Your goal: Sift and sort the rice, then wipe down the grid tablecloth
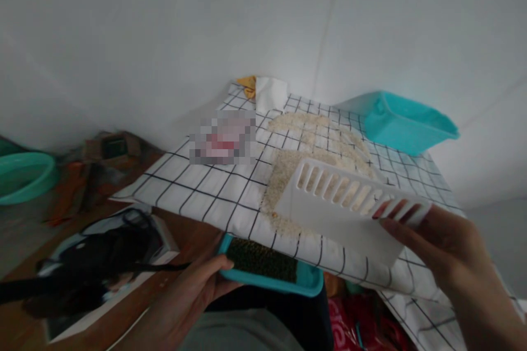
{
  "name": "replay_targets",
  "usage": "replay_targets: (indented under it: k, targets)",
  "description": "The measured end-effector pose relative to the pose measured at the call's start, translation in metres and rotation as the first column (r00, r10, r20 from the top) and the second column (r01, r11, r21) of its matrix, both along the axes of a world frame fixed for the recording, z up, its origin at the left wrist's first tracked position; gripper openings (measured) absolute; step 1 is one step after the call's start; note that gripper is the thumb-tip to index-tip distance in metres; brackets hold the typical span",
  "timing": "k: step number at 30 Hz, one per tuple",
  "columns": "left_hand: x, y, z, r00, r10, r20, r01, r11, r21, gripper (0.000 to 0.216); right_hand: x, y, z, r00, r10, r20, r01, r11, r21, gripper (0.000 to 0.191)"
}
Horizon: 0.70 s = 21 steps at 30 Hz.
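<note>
Slotted scoop (341, 208) gripped by right hand (444, 247), teal tray (307, 283) by left hand (193, 290) (label (222, 144) blurred).

The worktop is covered by a white cloth (193, 186) with a black grid, which hangs over the near edge. A wide spill of pale grains (288, 175) lies across its middle. A turquoise tub (405, 123) stands at the far right corner. A white tissue (269, 93) and a yellow scrap (248, 85) sit at the far edge.
</note>
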State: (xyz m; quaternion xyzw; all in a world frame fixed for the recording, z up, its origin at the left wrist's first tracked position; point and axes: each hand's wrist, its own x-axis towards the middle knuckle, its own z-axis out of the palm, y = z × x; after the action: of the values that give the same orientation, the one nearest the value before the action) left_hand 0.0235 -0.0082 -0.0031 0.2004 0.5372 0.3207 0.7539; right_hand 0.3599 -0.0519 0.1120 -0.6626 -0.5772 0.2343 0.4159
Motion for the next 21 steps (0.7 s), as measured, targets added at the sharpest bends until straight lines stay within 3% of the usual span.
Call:
replay_targets:
  k: [8, 12, 16, 21]
  targets:
    - [0.002, 0.0, -0.004, 0.999, 0.007, 0.036, -0.006, 1.0, -0.024, 0.007, -0.005, -0.002, 0.01, 0.991, 0.061, 0.12, -0.067, 0.997, 0.046, 0.018]
    - [0.002, 0.001, -0.005, 0.999, 0.03, 0.041, -0.027, 0.998, -0.055, 0.016, -0.004, -0.005, 0.008, 0.98, 0.044, 0.196, -0.059, 0.996, 0.072, 0.022]
    - [0.0, -0.001, -0.002, 0.998, 0.033, 0.047, -0.031, 0.998, -0.056, 0.016, -0.005, -0.006, 0.008, 0.966, 0.024, 0.259, -0.045, 0.996, 0.077, 0.026]
    - [0.001, -0.005, 0.003, 0.999, 0.049, 0.02, -0.049, 0.999, -0.018, 0.013, -0.013, -0.004, 0.019, 0.955, 0.088, 0.282, -0.116, 0.99, 0.083, 0.024]
